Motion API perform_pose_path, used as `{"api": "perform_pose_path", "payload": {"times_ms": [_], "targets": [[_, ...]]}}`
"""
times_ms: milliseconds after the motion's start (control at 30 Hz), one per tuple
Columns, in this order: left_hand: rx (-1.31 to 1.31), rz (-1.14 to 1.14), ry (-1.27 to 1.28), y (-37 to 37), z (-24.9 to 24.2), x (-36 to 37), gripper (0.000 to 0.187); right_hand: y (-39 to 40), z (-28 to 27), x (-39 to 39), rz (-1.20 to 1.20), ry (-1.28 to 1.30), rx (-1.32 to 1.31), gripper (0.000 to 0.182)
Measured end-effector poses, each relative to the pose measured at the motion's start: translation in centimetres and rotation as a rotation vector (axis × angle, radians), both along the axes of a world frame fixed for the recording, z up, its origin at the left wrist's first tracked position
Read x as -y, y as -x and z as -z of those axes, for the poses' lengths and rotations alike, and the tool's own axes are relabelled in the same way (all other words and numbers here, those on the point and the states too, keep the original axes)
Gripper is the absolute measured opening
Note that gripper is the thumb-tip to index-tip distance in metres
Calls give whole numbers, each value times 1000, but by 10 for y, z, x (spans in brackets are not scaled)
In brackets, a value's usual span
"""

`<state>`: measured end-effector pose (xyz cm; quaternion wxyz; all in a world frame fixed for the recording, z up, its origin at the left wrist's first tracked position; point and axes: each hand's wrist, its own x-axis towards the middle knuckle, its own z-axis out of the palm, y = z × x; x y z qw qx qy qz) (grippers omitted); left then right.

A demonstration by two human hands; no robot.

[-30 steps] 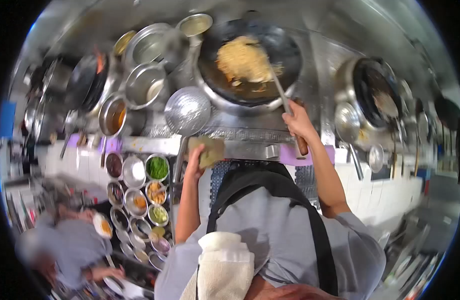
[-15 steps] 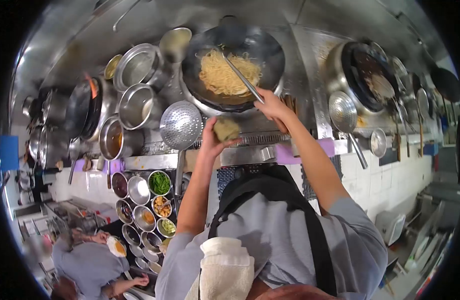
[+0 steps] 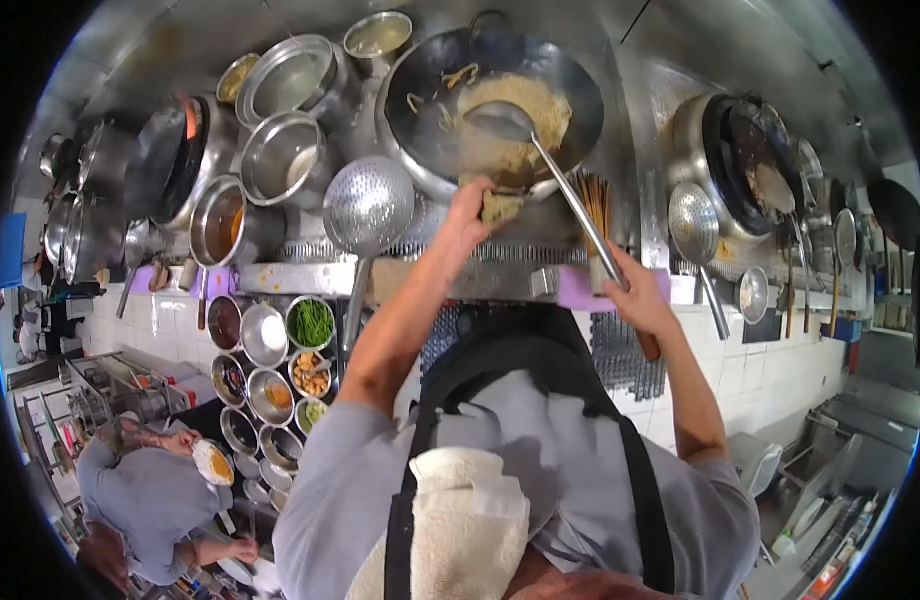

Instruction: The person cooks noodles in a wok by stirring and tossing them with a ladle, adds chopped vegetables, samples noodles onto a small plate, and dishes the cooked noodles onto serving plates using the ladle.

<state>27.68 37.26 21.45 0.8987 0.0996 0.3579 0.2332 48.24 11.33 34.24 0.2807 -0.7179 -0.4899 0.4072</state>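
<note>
The large black wok (image 3: 420, 130) sits on the burner with pale noodles (image 3: 540, 110) in it, blurred on the right side, and a few loose strands on the left. My left hand (image 3: 468, 215) is closed round a folded greenish cloth (image 3: 501, 210) at the wok's near rim; the exact grip on the rim is hidden. In my right hand (image 3: 640, 295) is the long handle of a ladle (image 3: 570, 195), its wooden end sticking out below my fingers. The ladle's bowl lies over the noodles inside the wok.
A bamboo brush (image 3: 593, 205) stands right of the wok. Left are a perforated skimmer (image 3: 369, 205) and several steel pots (image 3: 283, 160). Below them, small bowls hold greens (image 3: 310, 323) and other ingredients. A second wok (image 3: 745, 160) stands right. A co-worker (image 3: 155, 500) holds a plate lower left.
My left hand has moved up with the cloth to the wok's near rim. My right hand has drawn back and down along the ladle. The noodles have shifted right and the ladle's bowl now shows.
</note>
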Motion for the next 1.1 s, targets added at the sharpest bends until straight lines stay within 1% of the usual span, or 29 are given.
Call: {"api": "perform_pose_path", "payload": {"times_ms": [33,67,167,233,300,333,367,467,567,633,667,733,767,867,900,933,1000,1067,1100], "targets": [[-13,-11,36,2,0,2,36,5,-17,6,12,63,-80,67],[-74,1,14,7,-8,4,33,8,-36,0,4,110,-106,67],[-56,-6,-14,18,-40,20,31,8,-48,-14,-111,76,81,65],[-46,-60,-88,15,-29,25,34,10,-19,-25,-179,-57,324,65],[-38,-75,-184,26,0,36,35,26,-9,-43,-72,93,333,68],[-53,-38,-209,41,21,57,37,30,-3,-50,-19,165,337,69],[-67,-11,-237,55,32,79,38,24,38,-43,-48,-69,439,74],[-60,-42,-278,68,9,108,36,21,36,-30,-69,-95,389,71],[-33,-16,-169,46,0,69,35,20,17,-15,-146,-93,284,69],[-42,2,12,27,-19,36,33,20,-4,-6,-205,-123,231,67],[-42,-2,14,24,-26,35,34,23,-26,-6,-222,-32,238,66],[-36,2,-2,16,-37,25,36,21,-40,-12,-253,-29,275,65],[-27,-16,-23,14,-34,23,37,20,-42,-14,-262,-24,295,65],[-30,-31,-98,19,4,41,40,30,-15,-46,-118,108,343,67],[-47,-18,-149,26,23,56,41,35,2,-49,-95,89,372,68],[-62,-7,-204,34,31,69,41,38,22,-52,-72,65,404,69],[-35,-8,-200,58,29,106,40,40,31,-47,-68,14,487,72],[-43,-26,-164,58,17,113,40,33,19,-27,-140,-36,458,71],[-68,-46,-129,54,-7,111,40,31,9,-21,-182,-53,439,71]]}}
